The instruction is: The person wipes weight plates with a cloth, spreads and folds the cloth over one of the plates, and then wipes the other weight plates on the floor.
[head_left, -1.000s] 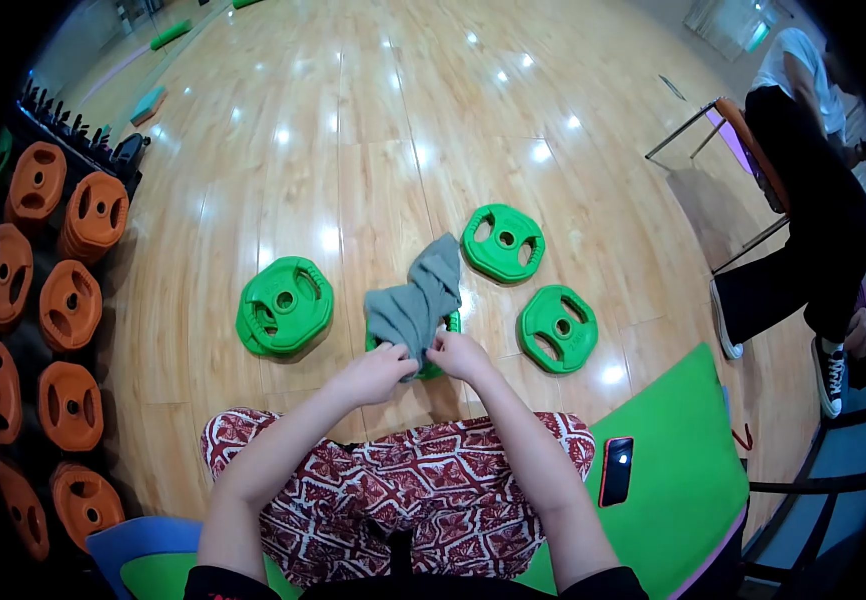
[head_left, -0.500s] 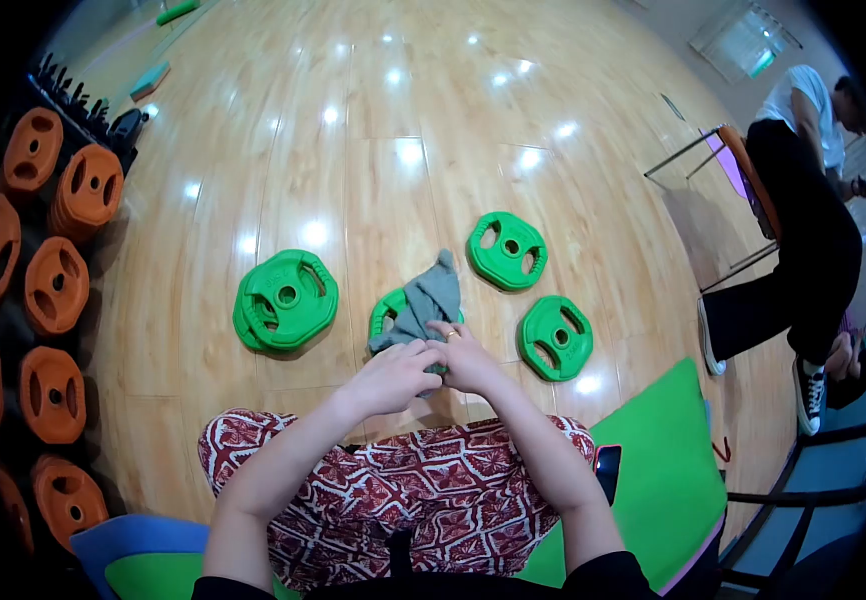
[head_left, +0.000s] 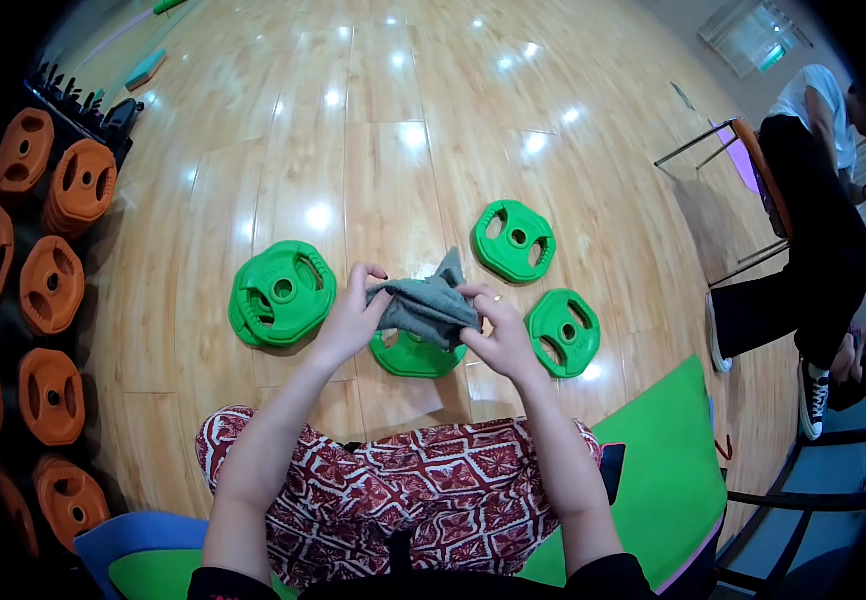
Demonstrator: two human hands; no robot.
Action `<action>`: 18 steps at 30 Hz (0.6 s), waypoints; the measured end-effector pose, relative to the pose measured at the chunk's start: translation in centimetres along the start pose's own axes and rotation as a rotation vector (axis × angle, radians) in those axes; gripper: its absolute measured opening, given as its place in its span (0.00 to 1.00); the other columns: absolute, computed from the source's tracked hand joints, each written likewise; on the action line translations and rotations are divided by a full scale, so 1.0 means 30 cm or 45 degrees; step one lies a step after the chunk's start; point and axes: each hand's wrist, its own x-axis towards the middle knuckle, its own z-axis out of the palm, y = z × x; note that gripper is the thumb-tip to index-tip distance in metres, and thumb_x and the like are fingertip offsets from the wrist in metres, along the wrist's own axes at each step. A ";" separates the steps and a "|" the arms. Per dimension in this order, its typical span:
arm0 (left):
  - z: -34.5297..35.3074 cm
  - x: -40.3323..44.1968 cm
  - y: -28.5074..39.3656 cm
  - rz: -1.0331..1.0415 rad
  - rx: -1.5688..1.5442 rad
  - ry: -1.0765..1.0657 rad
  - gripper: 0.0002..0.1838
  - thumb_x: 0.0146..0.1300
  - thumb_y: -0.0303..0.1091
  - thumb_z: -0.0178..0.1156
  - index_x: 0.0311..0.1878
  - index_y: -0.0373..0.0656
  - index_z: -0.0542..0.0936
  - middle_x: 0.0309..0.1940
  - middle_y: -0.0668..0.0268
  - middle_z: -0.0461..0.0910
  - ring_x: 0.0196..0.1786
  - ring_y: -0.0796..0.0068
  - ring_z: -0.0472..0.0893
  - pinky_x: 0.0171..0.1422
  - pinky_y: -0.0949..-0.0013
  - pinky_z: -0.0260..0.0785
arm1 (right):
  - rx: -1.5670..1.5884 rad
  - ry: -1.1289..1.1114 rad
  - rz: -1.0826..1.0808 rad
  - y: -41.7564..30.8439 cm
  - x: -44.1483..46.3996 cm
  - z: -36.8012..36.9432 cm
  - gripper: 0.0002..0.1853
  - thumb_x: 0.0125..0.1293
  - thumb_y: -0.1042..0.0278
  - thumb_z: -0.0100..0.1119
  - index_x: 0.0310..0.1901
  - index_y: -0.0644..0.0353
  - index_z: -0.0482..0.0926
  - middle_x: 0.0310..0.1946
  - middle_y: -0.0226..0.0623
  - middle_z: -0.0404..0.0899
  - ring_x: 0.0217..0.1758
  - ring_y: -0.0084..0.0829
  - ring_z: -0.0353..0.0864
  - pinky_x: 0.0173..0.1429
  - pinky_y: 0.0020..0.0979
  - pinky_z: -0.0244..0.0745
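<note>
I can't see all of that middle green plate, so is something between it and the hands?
Yes, the gray cloth. The left hand and right hand hold it over the far part of the green weight plate; nothing visible covers the near edge.

Both arms point(head_left: 278, 430) reach forward — the 2 hands point(head_left: 351, 318) slightly apart, each curled in a grip.

LH point(head_left: 353, 312) & RH point(head_left: 501, 332) hold gry cloth point(head_left: 427, 306)
</note>
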 end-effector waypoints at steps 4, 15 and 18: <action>-0.070 0.010 0.032 -0.280 0.132 -0.592 0.15 0.59 0.37 0.54 0.46 0.40 0.72 0.37 0.62 0.77 0.42 0.74 0.75 0.46 0.73 0.66 | 0.667 -0.611 0.839 -0.004 0.012 -0.069 0.13 0.46 0.70 0.58 0.28 0.61 0.63 0.24 0.27 0.65 0.30 0.20 0.63 0.34 0.25 0.62; -0.032 0.009 -0.021 0.373 1.195 0.166 0.18 0.38 0.26 0.63 0.38 0.41 0.73 0.32 0.56 0.75 0.38 0.59 0.75 0.41 0.63 0.68 | -0.484 0.229 0.478 -0.006 0.008 0.009 0.13 0.47 0.79 0.52 0.37 0.63 0.69 0.30 0.46 0.72 0.34 0.46 0.74 0.38 0.41 0.68; -0.032 0.022 0.045 0.931 0.811 0.841 0.12 0.44 0.24 0.57 0.34 0.42 0.69 0.35 0.61 0.71 0.35 0.58 0.74 0.34 0.65 0.69 | -0.264 0.678 0.137 -0.006 0.047 -0.005 0.17 0.43 0.86 0.52 0.38 0.63 0.66 0.38 0.46 0.68 0.38 0.46 0.71 0.38 0.37 0.67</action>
